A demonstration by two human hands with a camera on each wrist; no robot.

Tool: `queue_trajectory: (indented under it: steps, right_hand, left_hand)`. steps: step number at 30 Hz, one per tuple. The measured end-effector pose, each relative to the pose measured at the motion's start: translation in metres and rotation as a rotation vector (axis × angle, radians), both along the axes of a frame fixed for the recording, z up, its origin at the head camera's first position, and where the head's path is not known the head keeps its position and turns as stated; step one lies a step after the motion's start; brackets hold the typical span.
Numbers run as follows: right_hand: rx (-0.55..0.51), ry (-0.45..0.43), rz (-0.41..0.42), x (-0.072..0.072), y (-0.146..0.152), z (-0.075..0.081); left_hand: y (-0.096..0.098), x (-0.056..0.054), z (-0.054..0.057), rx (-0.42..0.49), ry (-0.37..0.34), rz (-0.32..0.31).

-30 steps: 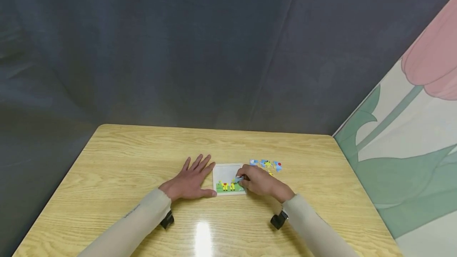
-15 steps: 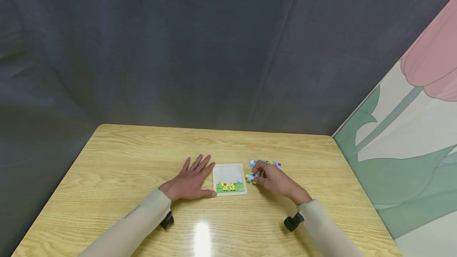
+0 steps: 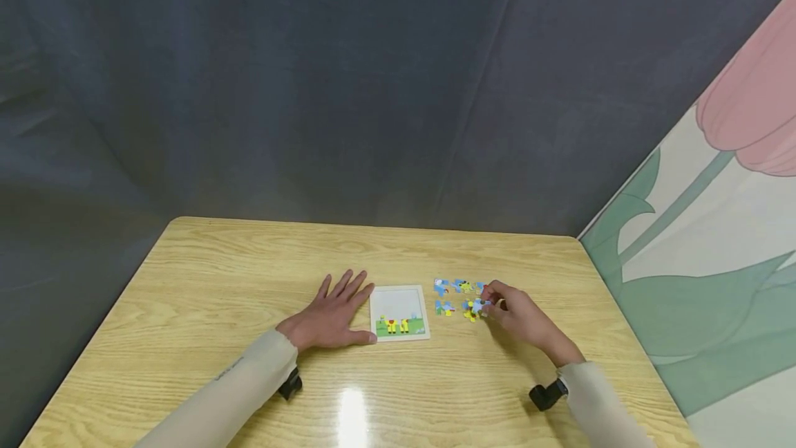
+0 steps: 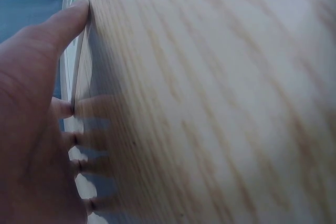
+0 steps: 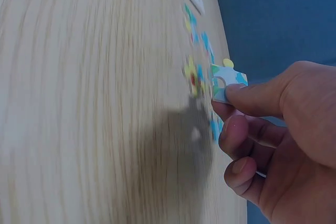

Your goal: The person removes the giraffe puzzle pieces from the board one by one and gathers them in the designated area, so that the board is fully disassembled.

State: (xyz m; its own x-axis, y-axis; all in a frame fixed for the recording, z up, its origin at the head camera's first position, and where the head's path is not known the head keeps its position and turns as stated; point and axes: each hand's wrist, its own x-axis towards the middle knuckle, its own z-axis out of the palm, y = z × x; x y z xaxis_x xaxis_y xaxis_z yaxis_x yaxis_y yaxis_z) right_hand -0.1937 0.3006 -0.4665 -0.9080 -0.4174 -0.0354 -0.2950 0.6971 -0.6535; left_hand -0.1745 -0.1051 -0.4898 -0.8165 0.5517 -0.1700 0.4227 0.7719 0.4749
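My left hand (image 3: 326,316) lies flat on the table with fingers spread. Its thumb and index finger touch the left edge of a white puzzle tray (image 3: 398,301). Along the tray's bottom runs a green strip of fitted pieces (image 3: 398,327) with yellow figures. Right of the tray, my right hand (image 3: 519,313) pinches a light blue and green puzzle piece (image 5: 223,80) with a yellow knob, between thumb and index finger. In the right wrist view it is tilted above the table. Loose pieces lie close by, including a blue one (image 3: 441,287) and a blue-green one (image 3: 444,308).
The wooden table (image 3: 261,247) has a dark curtain (image 3: 323,88) behind it. A wall with a painted flower (image 3: 740,109) rises at the right. More loose pieces (image 3: 463,286) lie at the back of the group, partly overlapped by the right hand.
My right hand has moved right, from the tray's lower right corner to the loose pieces and across to their right side. A blue-green piece now shows beside the tray. The left hand stayed put.
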Motion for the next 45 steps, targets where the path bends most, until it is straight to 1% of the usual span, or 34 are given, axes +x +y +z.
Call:
queue_trajectory:
  steps: [2,5,11,18,24,27,31,37,41,45]
  right_hand:
    - [0.001,0.005,-0.026,0.0,0.007,0.0]
    - [0.006,-0.012,-0.055,0.0,0.016,-0.001]
    - [0.04,-0.04,-0.073,-0.001,0.023,-0.007]
    - [0.074,-0.005,-0.105,-0.003,0.022,-0.012]
    - [0.076,0.013,-0.126,-0.004,0.02,-0.015]
    - [0.071,0.028,-0.122,-0.005,0.02,-0.017]
    - [0.067,0.049,-0.106,-0.006,0.019,-0.018]
    - [0.087,0.076,-0.068,-0.007,0.012,-0.018]
    - [0.077,0.079,-0.053,-0.007,-0.002,-0.01]
    - [0.056,0.06,-0.014,-0.007,-0.028,0.002]
  left_hand:
    - [0.0,0.0,-0.001,0.009,-0.005,-0.001]
    - [-0.001,-0.001,-0.001,0.007,-0.004,-0.003]
    - [0.0,-0.001,0.002,-0.03,-0.003,-0.004]
    - [0.0,-0.002,0.0,-0.04,0.007,-0.005]
    - [-0.001,-0.002,-0.002,-0.028,0.018,-0.015]
    - [-0.001,-0.002,-0.002,-0.014,0.012,-0.012]
    - [0.0,-0.001,-0.001,-0.02,0.007,-0.008]
    - [0.0,-0.001,-0.001,-0.023,0.004,-0.008]
    - [0.001,-0.002,-0.002,-0.021,0.005,-0.008]
    - [0.0,-0.003,-0.004,-0.028,0.01,-0.007]
